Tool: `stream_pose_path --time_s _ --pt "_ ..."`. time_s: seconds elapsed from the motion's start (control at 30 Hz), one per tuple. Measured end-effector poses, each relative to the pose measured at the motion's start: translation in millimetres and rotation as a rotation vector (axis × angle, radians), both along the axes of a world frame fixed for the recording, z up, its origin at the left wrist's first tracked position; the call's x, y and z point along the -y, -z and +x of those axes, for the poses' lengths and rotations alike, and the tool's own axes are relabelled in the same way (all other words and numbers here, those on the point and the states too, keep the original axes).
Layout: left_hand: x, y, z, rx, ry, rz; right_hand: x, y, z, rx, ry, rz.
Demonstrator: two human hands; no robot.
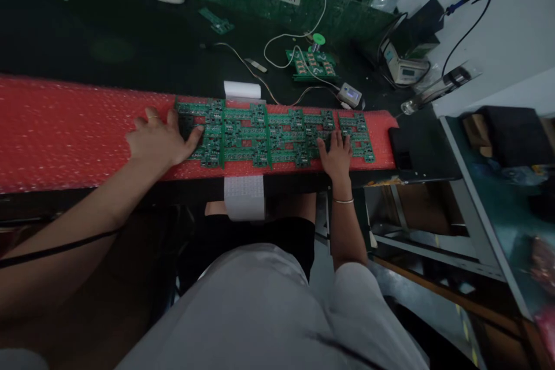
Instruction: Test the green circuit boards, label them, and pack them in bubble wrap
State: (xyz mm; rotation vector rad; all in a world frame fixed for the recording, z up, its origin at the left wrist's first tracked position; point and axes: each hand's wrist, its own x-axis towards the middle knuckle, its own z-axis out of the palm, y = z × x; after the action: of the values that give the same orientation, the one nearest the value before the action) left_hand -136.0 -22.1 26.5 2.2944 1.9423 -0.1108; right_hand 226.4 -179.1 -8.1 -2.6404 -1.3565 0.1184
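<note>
A row of green circuit board panels (277, 133) lies side by side on a long strip of red bubble wrap (65, 127) across the dark bench. My left hand (160, 139) rests flat on the left end of the row, fingers spread over the leftmost panel. My right hand (336, 153) lies flat on the panels near the right end, fingers apart, a thin bracelet on the wrist. Neither hand grips anything.
Behind the wrap are a white paper roll (243, 90), a small green board (312, 63) with white wires, a solder spool (318, 39), a small meter (350, 94) and a soldering station (403, 66). Green panels line the back wall. A metal rack (477, 185) stands at right.
</note>
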Motion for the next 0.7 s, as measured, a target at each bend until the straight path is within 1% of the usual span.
stream_pose_path --time_s 0.1,0.2,0.27,0.3,0.37,0.4,0.43,0.47,0.5,0.53,0.6,0.63,0.7 --pt "1.3 0.4 2.3 -0.026 -0.002 0.008 0.1 0.8 -3.1 0.007 -0.056 0.02" --pt "0.2 -3.8 0.1 -0.032 -0.016 -0.015 3.1 0.3 0.0 -0.007 -0.092 0.097" --pt "-8.8 -11.1 -4.9 -0.016 -0.055 -0.08 7.7 -1.0 6.4 -0.03 -0.119 0.153" --pt "-17.4 -15.5 -7.7 -0.006 -0.079 -0.106 10.4 -1.9 10.0 -0.038 -0.132 0.183" --pt "-43.5 -24.1 -10.6 0.029 -0.084 -0.063 15.2 -3.5 15.3 -0.045 -0.145 0.255" --pt "-60.4 -27.5 -9.7 0.051 -0.051 -0.004 16.7 -4.1 16.2 -0.047 -0.145 0.299" --pt "-79.1 -29.8 -6.6 0.08 0.011 0.084 17.4 -4.5 15.4 -0.051 -0.148 0.347" --pt "-98.7 -31.2 -1.4 0.109 0.092 0.123 17.5 -4.6 12.7 -0.062 -0.158 0.398" --pt "-118.3 -31.9 5.8 0.131 0.15 0.138 17.2 -4.7 8.0 -0.076 -0.181 0.452" --pt "-137.0 -32.2 14.5 0.134 0.179 0.12 16.8 -4.6 1.4 -0.093 -0.216 0.509" --pt "-168.6 -32.9 34.7 0.14 0.184 0.115 17.0 -4.6 -16.1 -0.131 -0.292 0.623" --pt "-180.4 -33.4 45.1 0.154 0.189 0.13 17.9 -4.6 -25.9 -0.149 -0.325 0.663" --pt "-197.3 -33.7 63.9 0.179 0.198 0.158 19.7 -5.2 -44.6 -0.188 -0.384 0.692"
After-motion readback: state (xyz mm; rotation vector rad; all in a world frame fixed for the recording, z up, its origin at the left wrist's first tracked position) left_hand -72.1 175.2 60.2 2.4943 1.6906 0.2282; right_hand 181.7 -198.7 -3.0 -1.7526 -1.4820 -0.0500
